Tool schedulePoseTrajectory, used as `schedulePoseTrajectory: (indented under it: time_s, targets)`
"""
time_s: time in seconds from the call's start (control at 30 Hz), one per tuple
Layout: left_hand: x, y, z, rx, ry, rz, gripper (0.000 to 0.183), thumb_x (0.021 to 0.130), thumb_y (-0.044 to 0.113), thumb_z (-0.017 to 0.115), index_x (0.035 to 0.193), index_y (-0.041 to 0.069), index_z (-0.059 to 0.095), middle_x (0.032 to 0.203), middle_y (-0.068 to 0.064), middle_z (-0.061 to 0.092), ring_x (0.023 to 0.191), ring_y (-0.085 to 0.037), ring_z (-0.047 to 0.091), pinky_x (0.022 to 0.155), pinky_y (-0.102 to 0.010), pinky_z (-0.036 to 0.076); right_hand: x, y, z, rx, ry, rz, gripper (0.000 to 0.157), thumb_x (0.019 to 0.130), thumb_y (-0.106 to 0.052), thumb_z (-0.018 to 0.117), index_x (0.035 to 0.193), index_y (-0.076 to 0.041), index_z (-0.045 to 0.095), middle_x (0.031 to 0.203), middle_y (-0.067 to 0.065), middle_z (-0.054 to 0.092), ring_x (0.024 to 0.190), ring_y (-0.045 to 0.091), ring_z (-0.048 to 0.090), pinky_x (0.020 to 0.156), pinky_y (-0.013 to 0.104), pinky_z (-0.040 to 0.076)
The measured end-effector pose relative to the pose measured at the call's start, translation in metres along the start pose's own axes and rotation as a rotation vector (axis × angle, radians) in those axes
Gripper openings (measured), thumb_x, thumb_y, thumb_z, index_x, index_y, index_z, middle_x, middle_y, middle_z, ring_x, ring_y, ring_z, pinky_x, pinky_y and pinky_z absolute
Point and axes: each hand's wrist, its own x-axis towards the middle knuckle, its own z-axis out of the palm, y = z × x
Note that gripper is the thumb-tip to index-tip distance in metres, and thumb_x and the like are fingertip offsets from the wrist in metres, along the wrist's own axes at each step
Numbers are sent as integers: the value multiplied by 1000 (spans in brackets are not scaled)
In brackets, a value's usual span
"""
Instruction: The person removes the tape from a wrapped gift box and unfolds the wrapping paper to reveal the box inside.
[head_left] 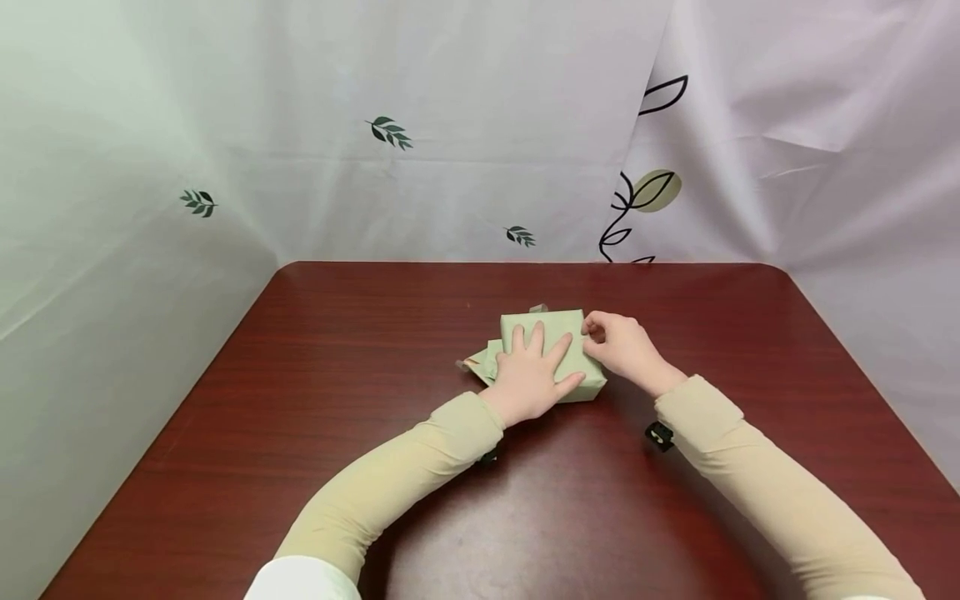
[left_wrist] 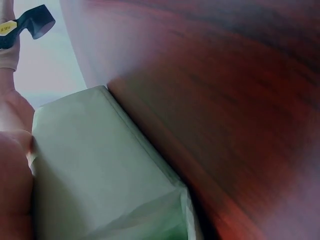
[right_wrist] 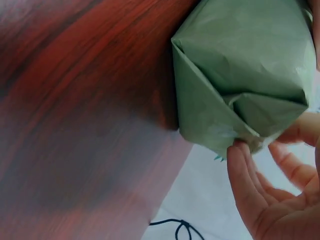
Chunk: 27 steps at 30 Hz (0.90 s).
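A box-shaped package wrapped in pale green paper (head_left: 543,321) lies on the table. My left hand (head_left: 527,375) rests on its top, fingers spread. At the package's right end, my right hand (head_left: 618,343) has its thumb and fingers curled in toward the paper. In the right wrist view the end paper is folded into slanting flaps (right_wrist: 205,97), and the right hand (right_wrist: 280,185) pinches at the point where they meet. The left wrist view shows the package's long side (left_wrist: 100,160) and part of the left hand (left_wrist: 15,185) against it.
Loose green paper (head_left: 482,365) sticks out at the package's left end, with a small clear scrap beside it. A clear piece (head_left: 538,308) shows behind the package. The dark red wooden table (head_left: 360,333) meets white curtains (head_left: 450,200) printed with leaves.
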Motion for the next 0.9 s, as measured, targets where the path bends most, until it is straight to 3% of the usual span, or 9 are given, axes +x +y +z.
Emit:
schedulePoseTrajectory:
  time_s: [0.13,0.27,0.63,0.9]
  targets:
    - [0,0,0,-9,1,2,63,94,64,31,149,32,28,154,-16,24,137,-45,22,82,-57,47,-2,3,-4,37,-59,-29,15,88,-8,56,100,-2,62,105,20,65,97,34,64,84,47,49]
    - [0,-1,-1,-5,-5,-1,63,94,64,30,149,32,28,154,-16,23,138,-45,21,83,-57,47,-3,6,-5,68,-97,-43,20,88,-16,64,102,-3,61,108,19,62,98,33,63,85,47,48]
    - [-1,0,0,0,10,-1,63,95,63,30,149,32,28,154,-16,25,137,-46,23,81,-57,47,-4,6,-3,70,-13,3,14,88,-14,65,95,-3,63,93,15,69,87,28,66,77,39,50]
    - [0,1,-2,-7,7,-5,63,94,64,31,149,32,29,154,-16,24,137,-46,23,82,-58,47,-4,2,-7,100,-50,109,15,88,-17,65,92,-3,62,93,14,67,89,29,63,74,34,46]
